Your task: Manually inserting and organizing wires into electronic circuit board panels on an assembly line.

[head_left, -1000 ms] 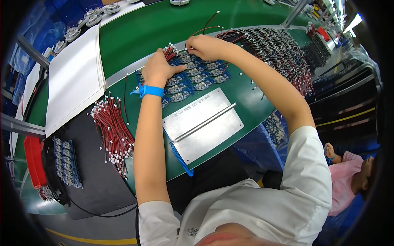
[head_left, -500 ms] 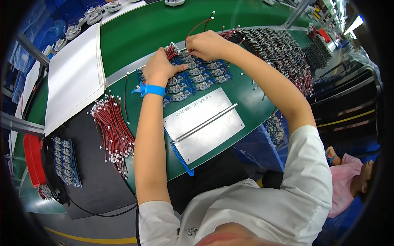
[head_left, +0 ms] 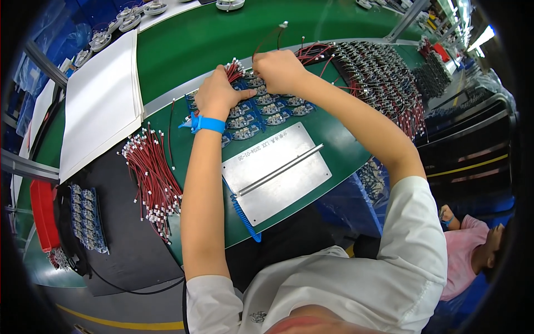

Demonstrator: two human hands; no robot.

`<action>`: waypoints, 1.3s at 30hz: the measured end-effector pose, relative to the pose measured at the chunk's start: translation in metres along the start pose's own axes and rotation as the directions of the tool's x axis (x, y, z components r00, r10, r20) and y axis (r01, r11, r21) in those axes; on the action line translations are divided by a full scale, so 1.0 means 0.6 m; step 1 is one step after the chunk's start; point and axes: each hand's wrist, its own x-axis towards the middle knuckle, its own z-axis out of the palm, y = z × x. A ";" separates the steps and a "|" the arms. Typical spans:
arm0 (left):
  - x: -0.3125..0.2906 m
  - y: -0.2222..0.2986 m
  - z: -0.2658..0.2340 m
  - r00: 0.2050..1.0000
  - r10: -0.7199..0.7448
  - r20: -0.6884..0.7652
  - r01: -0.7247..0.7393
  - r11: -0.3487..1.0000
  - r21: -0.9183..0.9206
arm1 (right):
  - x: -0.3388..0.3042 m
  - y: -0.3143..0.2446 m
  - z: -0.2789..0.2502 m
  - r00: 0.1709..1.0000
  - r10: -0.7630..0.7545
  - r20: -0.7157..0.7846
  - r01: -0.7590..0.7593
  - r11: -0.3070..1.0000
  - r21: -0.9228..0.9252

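My left hand, a blue strap round its wrist, is closed on a bundle of red and black wires with white plugs. Its thumb stretches over a panel of blue circuit boards lying on the green bench. At the panel's far edge, my right hand is closed in a pinch on a red and black wire, whose free end stands up blurred behind the knuckles. The pinched end is hidden by the fingers. Nearer to me lies a metal plate with a raised bar.
A pile of red wires lies left of my forearm, beside a black mat with another board panel. White sheets lie at far left. Many wired boards crowd the right. Another person is at lower right.
My right hand has shifted slightly nearer to me and right, and the wire's free end has swung a little. My left hand stays almost where it was.
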 end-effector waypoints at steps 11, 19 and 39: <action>0.002 -0.005 0.002 1.000 0.020 -0.012 -0.020 1.000 -0.005 | -0.003 -0.028 0.008 0.997 0.066 -0.027 -0.068 0.996 -0.059; -0.006 0.012 0.003 0.997 0.016 -0.075 -0.012 0.999 0.046 | -0.026 0.037 -0.014 0.857 -0.186 -0.480 0.144 0.982 -0.124; -0.005 0.003 -0.002 0.999 -0.008 -0.031 0.009 1.000 0.021 | -0.027 0.018 -0.020 0.997 -0.079 0.021 0.076 0.991 0.113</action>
